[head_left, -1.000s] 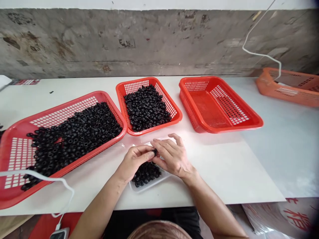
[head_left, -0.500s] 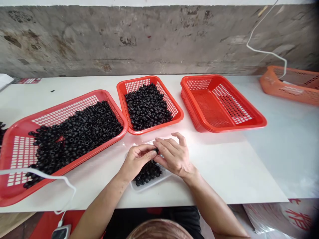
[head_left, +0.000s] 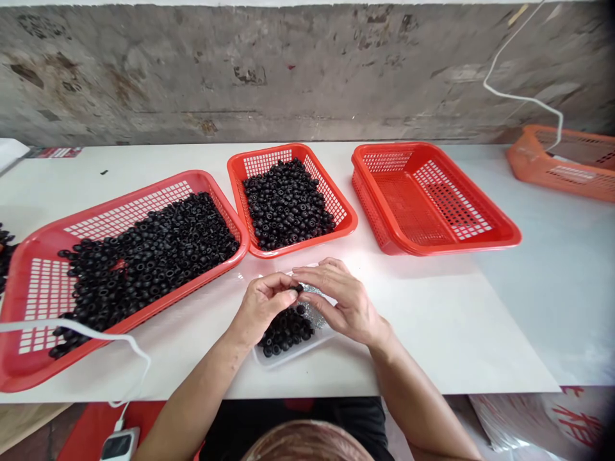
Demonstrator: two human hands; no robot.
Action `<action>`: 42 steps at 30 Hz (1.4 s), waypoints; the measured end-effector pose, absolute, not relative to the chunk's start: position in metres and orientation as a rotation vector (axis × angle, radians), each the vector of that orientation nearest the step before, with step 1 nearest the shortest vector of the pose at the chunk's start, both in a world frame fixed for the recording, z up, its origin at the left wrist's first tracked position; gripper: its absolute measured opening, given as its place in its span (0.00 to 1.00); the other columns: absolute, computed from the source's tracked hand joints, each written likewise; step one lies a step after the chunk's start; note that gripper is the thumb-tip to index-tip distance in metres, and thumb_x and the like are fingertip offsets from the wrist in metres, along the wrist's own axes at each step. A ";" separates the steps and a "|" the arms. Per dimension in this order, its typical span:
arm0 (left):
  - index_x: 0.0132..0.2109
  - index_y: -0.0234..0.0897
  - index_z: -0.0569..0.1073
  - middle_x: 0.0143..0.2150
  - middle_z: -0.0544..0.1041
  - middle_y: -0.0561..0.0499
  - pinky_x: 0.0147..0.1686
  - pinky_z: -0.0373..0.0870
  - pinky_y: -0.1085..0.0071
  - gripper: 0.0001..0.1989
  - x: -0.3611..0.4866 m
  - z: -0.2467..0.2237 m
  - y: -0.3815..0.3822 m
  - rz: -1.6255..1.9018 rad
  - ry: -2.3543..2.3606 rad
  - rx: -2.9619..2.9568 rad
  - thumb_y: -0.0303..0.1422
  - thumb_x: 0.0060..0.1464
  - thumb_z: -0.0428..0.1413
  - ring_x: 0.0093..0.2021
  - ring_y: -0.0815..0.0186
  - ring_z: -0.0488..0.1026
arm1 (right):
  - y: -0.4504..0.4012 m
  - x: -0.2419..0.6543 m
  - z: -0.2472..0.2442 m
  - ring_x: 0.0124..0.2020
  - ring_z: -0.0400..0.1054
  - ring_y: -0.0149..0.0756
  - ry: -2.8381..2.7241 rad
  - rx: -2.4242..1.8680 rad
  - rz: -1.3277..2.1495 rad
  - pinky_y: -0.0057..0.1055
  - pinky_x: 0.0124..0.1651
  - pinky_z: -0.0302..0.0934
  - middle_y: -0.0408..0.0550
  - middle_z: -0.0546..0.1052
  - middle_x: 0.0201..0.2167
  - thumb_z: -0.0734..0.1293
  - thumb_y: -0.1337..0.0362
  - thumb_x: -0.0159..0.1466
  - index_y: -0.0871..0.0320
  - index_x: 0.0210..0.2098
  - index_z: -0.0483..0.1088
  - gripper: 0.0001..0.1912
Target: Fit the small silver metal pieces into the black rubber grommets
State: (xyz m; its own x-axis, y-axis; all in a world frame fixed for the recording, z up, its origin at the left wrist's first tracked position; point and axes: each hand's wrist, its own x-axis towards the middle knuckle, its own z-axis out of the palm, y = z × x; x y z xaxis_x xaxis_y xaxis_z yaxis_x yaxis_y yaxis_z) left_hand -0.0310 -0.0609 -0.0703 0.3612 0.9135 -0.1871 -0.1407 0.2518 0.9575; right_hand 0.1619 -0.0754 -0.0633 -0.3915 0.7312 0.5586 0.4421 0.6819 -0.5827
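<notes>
My left hand (head_left: 263,306) pinches a small black ring-shaped part (head_left: 298,289) between thumb and forefinger. My right hand (head_left: 343,301) reaches over from the other side, its fingers stretched out and its thumb tip close against that part. Thumb and fingers stand apart, and I cannot make out anything small between them. Beneath both hands is a shallow translucent white tray (head_left: 275,362). Loose black ring-shaped parts (head_left: 287,331) fill its left side, and tiny shiny silver pieces (head_left: 314,310) lie at its right, partly hidden by my right hand.
A long red basket (head_left: 43,240) and a smaller red basket (head_left: 346,225) hold many black parts. Stacked red baskets (head_left: 398,246) stand to the right, an orange basket (head_left: 552,173) farther right. A white cable (head_left: 129,342) crosses the table's left front edge.
My right hand has shifted slightly right, and its fingers have drawn closer together, the raised forefinger side lowering. More silver pieces show. My left hand keeps its pinch. The view has shifted slightly.
</notes>
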 end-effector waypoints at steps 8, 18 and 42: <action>0.39 0.34 0.83 0.30 0.78 0.50 0.35 0.69 0.72 0.10 -0.030 -0.067 -0.062 0.843 0.934 1.101 0.35 0.50 0.65 0.31 0.68 0.71 | -0.073 0.161 -0.066 0.43 0.77 0.37 -1.930 -0.926 0.513 0.40 0.51 0.68 0.51 0.82 0.47 0.65 0.65 0.72 0.54 0.49 0.76 0.10; 0.40 0.36 0.84 0.30 0.81 0.50 0.35 0.73 0.71 0.13 -0.028 -0.071 -0.060 0.902 0.958 1.015 0.38 0.48 0.69 0.30 0.67 0.73 | -0.073 0.163 -0.065 0.43 0.77 0.37 -1.994 -0.985 0.296 0.42 0.53 0.64 0.52 0.82 0.47 0.63 0.68 0.72 0.55 0.50 0.74 0.10; 0.40 0.34 0.81 0.30 0.79 0.51 0.32 0.69 0.75 0.17 -0.029 -0.067 -0.061 0.857 0.873 0.933 0.43 0.51 0.68 0.29 0.70 0.74 | -0.069 0.161 -0.073 0.45 0.78 0.37 -1.938 -0.875 0.313 0.44 0.54 0.61 0.48 0.83 0.46 0.65 0.73 0.71 0.52 0.51 0.73 0.13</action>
